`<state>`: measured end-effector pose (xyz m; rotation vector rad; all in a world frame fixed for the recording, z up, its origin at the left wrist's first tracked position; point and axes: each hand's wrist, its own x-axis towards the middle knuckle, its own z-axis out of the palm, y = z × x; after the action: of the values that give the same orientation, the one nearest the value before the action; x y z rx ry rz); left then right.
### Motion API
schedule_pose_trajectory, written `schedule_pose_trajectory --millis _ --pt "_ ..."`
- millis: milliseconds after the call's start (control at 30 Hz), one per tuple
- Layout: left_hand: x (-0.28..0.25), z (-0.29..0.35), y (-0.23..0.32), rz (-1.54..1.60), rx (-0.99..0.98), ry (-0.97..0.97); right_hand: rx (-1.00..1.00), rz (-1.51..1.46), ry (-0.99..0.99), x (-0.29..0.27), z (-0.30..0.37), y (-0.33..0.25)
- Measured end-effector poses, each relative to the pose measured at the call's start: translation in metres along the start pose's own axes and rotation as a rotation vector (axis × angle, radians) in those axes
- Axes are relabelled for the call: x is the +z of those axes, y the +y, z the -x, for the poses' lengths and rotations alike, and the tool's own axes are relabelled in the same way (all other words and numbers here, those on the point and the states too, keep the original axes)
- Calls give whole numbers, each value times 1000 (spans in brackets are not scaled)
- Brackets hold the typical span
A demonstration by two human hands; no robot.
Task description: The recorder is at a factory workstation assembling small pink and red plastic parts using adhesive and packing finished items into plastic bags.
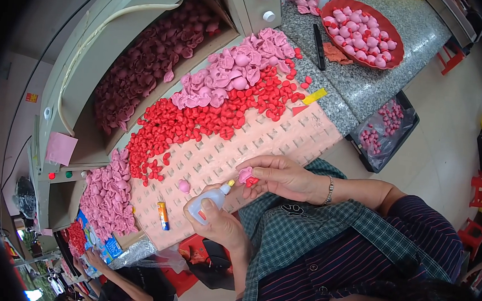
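My left hand (pixel 224 228) is closed round a small translucent squeeze bottle (pixel 207 203) with a yellow tip (pixel 231 183). The tip points toward a hollow pink plastic piece (pixel 246 174), which my right hand (pixel 284 177) pinches between thumb and fingers. A bit of red (pixel 252 182) shows beside the pink piece at my right fingers; whether the two are joined I cannot tell. Close to the bottle, a round pink piece (pixel 184 185) lies on the pale pink mat (pixel 223 155). Left of it is a small yellow-and-blue tube (pixel 163 216).
Small red pieces (pixel 198 119) and pink shells (pixel 224 73) are heaped across the mat's far side, before a grey machine's opening (pixel 152 58). A red bowl (pixel 394 38) of pink balls stands far right, near a black pen (pixel 319 46). Another person's arm (pixel 120 285) works lower left.
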<state>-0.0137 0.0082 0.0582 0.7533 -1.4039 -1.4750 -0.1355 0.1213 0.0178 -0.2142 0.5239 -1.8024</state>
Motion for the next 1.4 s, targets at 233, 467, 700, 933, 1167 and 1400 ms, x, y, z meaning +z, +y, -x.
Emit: schedule_pose_trajectory --millis 233,467,700,933,1167,1400 --pt "0 0 0 2 18 11 -1 2 -3 0 0 0" --pt "-3 0 -2 15 4 39 -9 2 -8 0 0 0" --pt "-2 1 -1 -67 66 34 -15 30 2 2 0 -1" --pt "1 3 2 -152 121 49 -41 35 -9 0 0 0" --pt "1 4 4 -186 111 67 -15 58 17 1 1 -1" --pt "3 5 5 -194 157 38 -12 42 10 1 1 -3"
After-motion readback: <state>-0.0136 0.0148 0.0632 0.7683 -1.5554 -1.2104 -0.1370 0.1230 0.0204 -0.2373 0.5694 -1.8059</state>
